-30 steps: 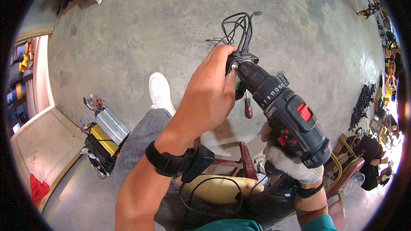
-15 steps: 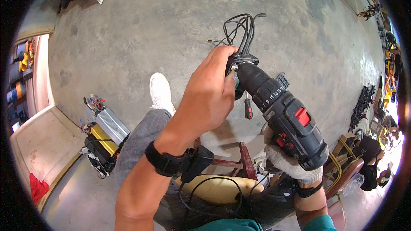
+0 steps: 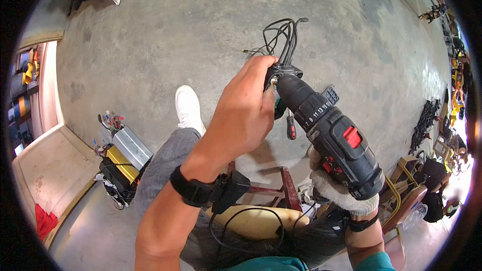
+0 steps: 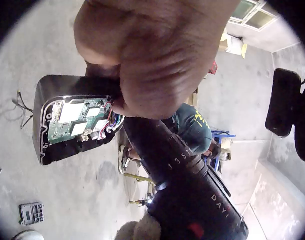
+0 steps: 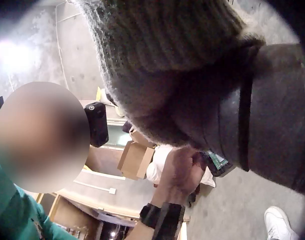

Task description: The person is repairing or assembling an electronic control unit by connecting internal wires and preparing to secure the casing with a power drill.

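Observation:
My bare left hand (image 3: 246,103) grips a black housing (image 4: 47,145); its open face shows a green circuit board (image 4: 77,117) and coloured wires in the left wrist view. Several black cables (image 3: 288,42) come out of the housing's far end. In my right hand (image 3: 346,190), which wears a pale knit glove, is a black and red cordless drill (image 3: 334,130), gripped by its handle. The drill's chuck (image 3: 291,90) points at the housing's end, close beside my left thumb. The bit's tip is hidden there.
On the concrete floor lie a red and black screwdriver (image 3: 291,128) and a grey plate-like part (image 3: 330,94). A dark red stool frame (image 3: 288,190) stands below my arms. Silver and gold boxes (image 3: 131,146) with wires are at the left, beside a wooden board (image 3: 55,170).
The drill has tilted slightly, its rear end shifting a little to the left. The housing and cables have dipped slightly; my left hand keeps its grip.

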`<state>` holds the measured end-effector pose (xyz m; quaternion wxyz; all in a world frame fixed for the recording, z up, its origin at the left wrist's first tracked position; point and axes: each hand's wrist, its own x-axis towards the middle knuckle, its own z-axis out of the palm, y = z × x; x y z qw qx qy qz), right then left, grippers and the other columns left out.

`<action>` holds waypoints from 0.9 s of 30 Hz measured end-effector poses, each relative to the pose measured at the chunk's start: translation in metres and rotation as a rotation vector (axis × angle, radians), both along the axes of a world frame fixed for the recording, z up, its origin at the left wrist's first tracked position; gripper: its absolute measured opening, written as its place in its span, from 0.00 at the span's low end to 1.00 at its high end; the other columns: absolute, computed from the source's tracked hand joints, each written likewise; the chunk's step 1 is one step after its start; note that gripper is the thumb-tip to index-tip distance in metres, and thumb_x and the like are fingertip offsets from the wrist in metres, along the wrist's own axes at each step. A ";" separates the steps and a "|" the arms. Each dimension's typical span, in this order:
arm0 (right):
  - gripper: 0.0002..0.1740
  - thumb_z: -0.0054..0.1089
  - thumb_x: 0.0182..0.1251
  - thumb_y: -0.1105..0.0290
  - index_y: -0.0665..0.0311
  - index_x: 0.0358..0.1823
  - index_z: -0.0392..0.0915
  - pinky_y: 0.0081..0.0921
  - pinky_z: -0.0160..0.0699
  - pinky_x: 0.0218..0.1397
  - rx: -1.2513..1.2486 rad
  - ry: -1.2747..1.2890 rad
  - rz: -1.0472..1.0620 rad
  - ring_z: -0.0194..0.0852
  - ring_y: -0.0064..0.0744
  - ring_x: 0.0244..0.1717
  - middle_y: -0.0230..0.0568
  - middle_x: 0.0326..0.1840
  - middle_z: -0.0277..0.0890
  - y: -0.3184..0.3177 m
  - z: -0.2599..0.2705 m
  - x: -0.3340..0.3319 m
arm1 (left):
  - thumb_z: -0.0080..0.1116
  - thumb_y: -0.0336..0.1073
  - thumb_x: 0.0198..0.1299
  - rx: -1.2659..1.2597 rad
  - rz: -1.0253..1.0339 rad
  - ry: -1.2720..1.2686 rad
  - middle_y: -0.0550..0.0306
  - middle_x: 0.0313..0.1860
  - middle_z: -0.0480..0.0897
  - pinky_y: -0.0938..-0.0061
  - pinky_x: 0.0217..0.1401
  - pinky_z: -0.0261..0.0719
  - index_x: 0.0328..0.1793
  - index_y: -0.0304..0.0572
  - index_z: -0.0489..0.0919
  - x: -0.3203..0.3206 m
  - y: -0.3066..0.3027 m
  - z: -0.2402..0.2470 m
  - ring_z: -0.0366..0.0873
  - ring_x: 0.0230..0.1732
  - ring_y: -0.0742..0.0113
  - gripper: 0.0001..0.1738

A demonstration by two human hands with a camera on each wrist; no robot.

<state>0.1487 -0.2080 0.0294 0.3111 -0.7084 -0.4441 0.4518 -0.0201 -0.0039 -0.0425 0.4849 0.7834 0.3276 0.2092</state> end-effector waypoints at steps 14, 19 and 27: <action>0.27 0.70 0.60 0.79 0.61 0.64 0.83 0.34 0.89 0.54 -0.268 0.547 -0.486 0.87 0.31 0.48 0.34 0.49 0.87 0.012 0.009 0.008 | 0.57 0.24 0.75 -0.676 0.151 -0.011 0.52 0.61 0.85 0.74 0.67 0.79 0.74 0.27 0.75 -0.002 0.018 0.002 0.82 0.61 0.71 0.23; 0.27 0.70 0.58 0.80 0.62 0.62 0.83 0.34 0.89 0.44 -0.197 0.529 -0.530 0.86 0.30 0.39 0.35 0.44 0.85 0.011 -0.008 0.015 | 0.56 0.23 0.73 -0.978 0.192 -0.178 0.50 0.58 0.87 0.72 0.64 0.82 0.76 0.26 0.72 0.001 0.026 0.012 0.85 0.57 0.68 0.26; 0.34 0.65 0.53 0.73 0.75 0.65 0.76 0.32 0.81 0.43 -0.156 0.610 -0.757 0.80 0.33 0.32 0.45 0.41 0.84 0.037 0.010 -0.001 | 0.55 0.21 0.66 -1.048 0.162 -0.286 0.49 0.56 0.86 0.71 0.62 0.81 0.72 0.22 0.74 0.000 0.025 0.014 0.84 0.55 0.68 0.27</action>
